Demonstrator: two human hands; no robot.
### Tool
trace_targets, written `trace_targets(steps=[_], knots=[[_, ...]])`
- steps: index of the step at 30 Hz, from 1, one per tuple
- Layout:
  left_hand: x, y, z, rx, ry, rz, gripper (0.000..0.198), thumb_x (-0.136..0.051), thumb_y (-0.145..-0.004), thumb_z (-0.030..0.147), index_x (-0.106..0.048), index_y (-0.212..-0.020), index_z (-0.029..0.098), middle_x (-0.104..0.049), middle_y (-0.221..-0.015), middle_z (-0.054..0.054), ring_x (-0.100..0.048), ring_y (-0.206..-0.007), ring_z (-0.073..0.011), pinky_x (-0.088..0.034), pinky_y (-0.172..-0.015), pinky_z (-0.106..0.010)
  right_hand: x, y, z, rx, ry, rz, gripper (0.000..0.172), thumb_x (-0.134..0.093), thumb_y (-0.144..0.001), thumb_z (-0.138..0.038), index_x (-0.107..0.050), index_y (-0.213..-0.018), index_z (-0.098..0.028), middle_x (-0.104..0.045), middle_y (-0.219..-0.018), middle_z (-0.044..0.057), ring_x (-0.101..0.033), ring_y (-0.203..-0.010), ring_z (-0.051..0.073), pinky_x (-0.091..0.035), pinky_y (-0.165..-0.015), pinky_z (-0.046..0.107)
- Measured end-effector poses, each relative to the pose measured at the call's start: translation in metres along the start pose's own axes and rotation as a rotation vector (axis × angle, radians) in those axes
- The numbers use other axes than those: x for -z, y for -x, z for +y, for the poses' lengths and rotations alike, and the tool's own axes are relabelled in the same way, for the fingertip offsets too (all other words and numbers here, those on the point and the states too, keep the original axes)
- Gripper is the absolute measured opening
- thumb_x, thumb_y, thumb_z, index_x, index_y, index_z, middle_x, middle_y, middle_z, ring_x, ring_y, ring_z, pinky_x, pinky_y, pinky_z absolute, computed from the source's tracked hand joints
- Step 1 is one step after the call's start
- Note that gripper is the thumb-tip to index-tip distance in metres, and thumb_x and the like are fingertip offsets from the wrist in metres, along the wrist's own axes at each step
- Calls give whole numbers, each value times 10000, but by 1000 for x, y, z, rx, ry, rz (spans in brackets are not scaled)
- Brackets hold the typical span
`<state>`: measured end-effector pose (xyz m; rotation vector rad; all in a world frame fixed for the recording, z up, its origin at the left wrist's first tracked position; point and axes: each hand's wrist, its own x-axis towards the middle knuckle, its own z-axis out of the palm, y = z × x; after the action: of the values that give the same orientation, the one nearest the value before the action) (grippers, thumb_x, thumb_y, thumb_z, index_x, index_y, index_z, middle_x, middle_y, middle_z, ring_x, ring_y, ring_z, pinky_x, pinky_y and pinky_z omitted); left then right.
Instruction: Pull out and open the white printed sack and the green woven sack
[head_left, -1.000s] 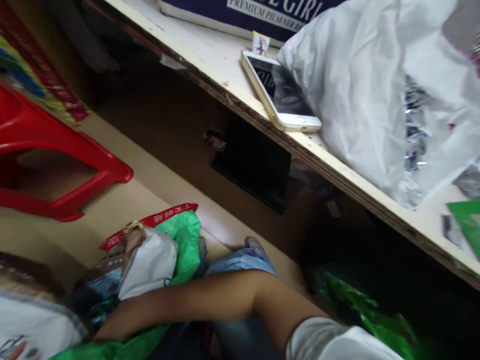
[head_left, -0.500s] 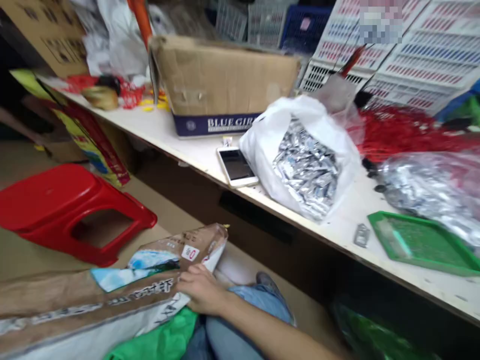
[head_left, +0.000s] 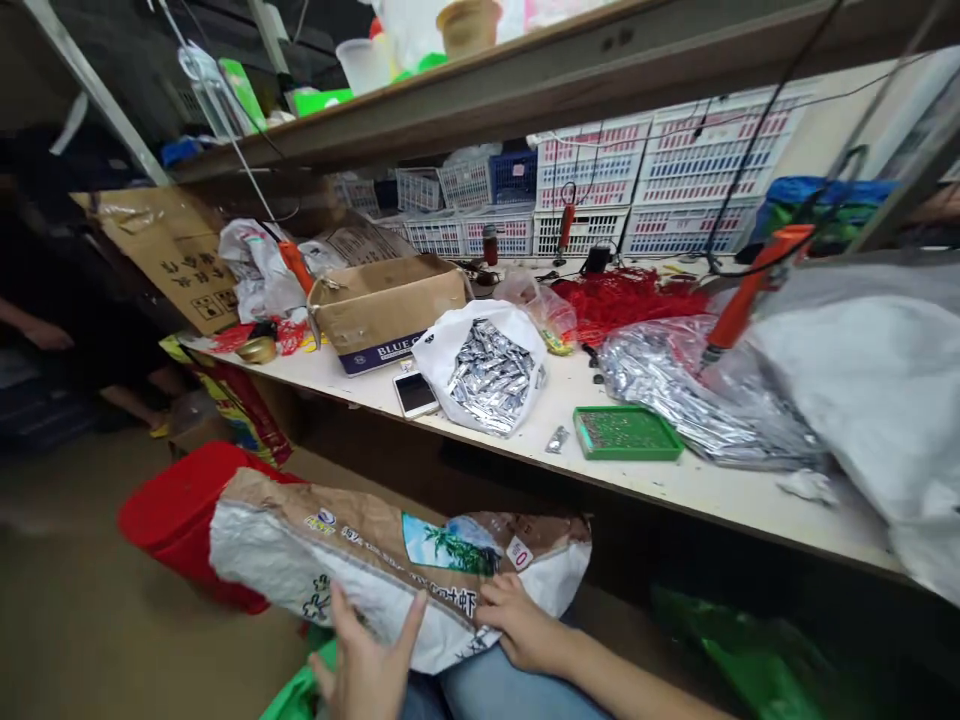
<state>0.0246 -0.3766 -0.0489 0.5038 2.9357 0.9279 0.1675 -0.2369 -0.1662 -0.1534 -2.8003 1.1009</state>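
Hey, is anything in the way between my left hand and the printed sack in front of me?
No, nothing visible: the left hand is right up against the printed sack, its spread fingers over the sack's lower edge.

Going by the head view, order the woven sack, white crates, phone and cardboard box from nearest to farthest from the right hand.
1. Woven sack: directly under the right hand, touching it.
2. Phone: ahead and to the left, on the bench near its front edge.
3. Cardboard box: just behind the phone on the bench.
4. White plastic crates: stacked at the back, beyond the box.
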Motion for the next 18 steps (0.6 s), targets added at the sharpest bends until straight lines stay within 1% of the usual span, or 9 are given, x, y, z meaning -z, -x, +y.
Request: trace_targets(steps=[3, 6, 9, 11, 12, 14, 15, 16, 18], knots=[[-13, 19, 27, 135, -47, -19, 1091, -666, -773, 560, -191, -1516, -82, -611, -1227, -361, -568, -1265, -449, -163, -1230, -591, 15, 20, -19, 95, -30, -12, 155, -488, -695, -121, -530, -841, -155, -583, -1016, 92, -522, -1016, 242, -392, -903, 395], [-9, 27, 33, 163, 53, -7, 744, -556, -872, 400, -373, -1446, -36, -665, -1157, -281, -617, -1209, -397, -352, -1159, -537, 29, 46, -33, 122, -137, 48, 259, -481, -676, -162, -589, -911, -158, -592, -1008, 102, -545, -1008, 241, -424, -895, 397], [3, 35, 29, 232, 145, 131, 613, -518, -867, 365, -461, -1368, 18, -641, -1225, -243, -629, -1192, -354, -514, -1020, -459, 42, 83, -35, 151, -192, 228, 471, -524, -798, -245, -595, -1255, -153, -593, -1193, 137, -531, -1167, 252, -430, -1011, 423], [12, 44, 24, 273, 175, 267, 686, -500, -868, 447, -403, -1368, -12, -570, -1303, -282, -596, -1239, -345, -517, -1037, -429, 49, 113, -25, 159, -78, 323, 513, -502, -905, -292, -521, -1392, -135, -554, -1346, 162, -461, -1327, 249, -353, -1141, 449], [16, 49, 20, 264, 198, 345, 722, -482, -875, 493, -362, -1369, -19, -523, -1345, -300, -575, -1267, -338, -506, -1063, -414, 52, 130, -17, 119, 9, 312, 484, -465, -936, -278, -528, -1394, -136, -543, -1390, 158, -436, -1369, 233, -318, -1179, 441], [25, 58, 9, 181, 224, 507, 750, -443, -896, 556, -268, -1389, 18, -415, -1447, -298, -502, -1359, -314, -451, -1145, -386, 59, 166, 6, -167, 176, 189, 443, -442, -941, -239, -594, -1354, -193, -529, -1441, 110, -416, -1405, 199, -275, -1218, 399], [29, 62, 3, 130, 219, 584, 747, -420, -912, 572, -217, -1404, 48, -352, -1503, -283, -428, -1429, -305, -401, -1195, -381, 62, 184, 20, -428, 248, 119, 450, -479, -931, -242, -598, -1365, -238, -496, -1485, 71, -385, -1431, 180, -246, -1234, 368], [33, 64, -4, 94, 204, 650, 745, -390, -930, 583, -163, -1422, 72, -276, -1556, -268, -325, -1496, -301, -341, -1240, -384, 64, 202, 34, -618, 287, 107, 494, -525, -913, -245, -574, -1403, -212, -457, -1515, 101, -355, -1454, 213, -223, -1242, 398], [38, 67, -15, 133, 148, 746, 772, -315, -957, 605, -38, -1456, 85, -91, -1627, -267, -80, -1570, -300, -196, -1300, -413, 64, 239, 61, -919, 347, 127, 730, -681, -809, -240, -463, -1471, -23, -364, -1520, 290, -278, -1477, 381, -139, -1218, 597]])
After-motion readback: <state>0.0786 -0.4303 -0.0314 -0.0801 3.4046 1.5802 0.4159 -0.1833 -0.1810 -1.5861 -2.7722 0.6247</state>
